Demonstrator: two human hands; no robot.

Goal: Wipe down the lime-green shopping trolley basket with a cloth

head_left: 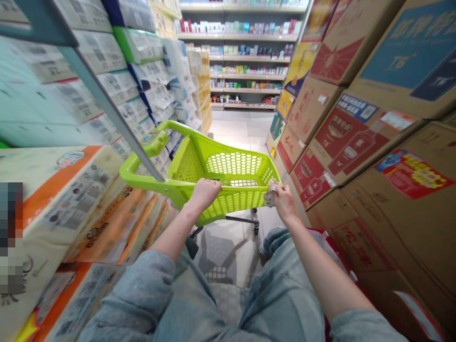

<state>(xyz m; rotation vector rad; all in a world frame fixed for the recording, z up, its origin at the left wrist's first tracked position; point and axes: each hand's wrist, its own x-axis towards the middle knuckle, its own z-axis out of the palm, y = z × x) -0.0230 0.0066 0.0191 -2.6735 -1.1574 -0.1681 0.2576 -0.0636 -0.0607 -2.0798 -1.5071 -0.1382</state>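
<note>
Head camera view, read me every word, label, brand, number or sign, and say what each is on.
"郎牌特": blue-printed box; its last character is unclear.
"T6", apparently: same box, below.
Too blurred to read: red-printed boxes, red-and-yellow sticker, wrapped packs.
Too small to read: shelf goods.
None readable: green cart.

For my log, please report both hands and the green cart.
Left hand on green cart's rim. Right hand holding crumpled wipe at rim's corner. Packs left, boxes right.

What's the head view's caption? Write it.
Left hand grips green cart; right hand holds crumpled wad at its corner.
</note>
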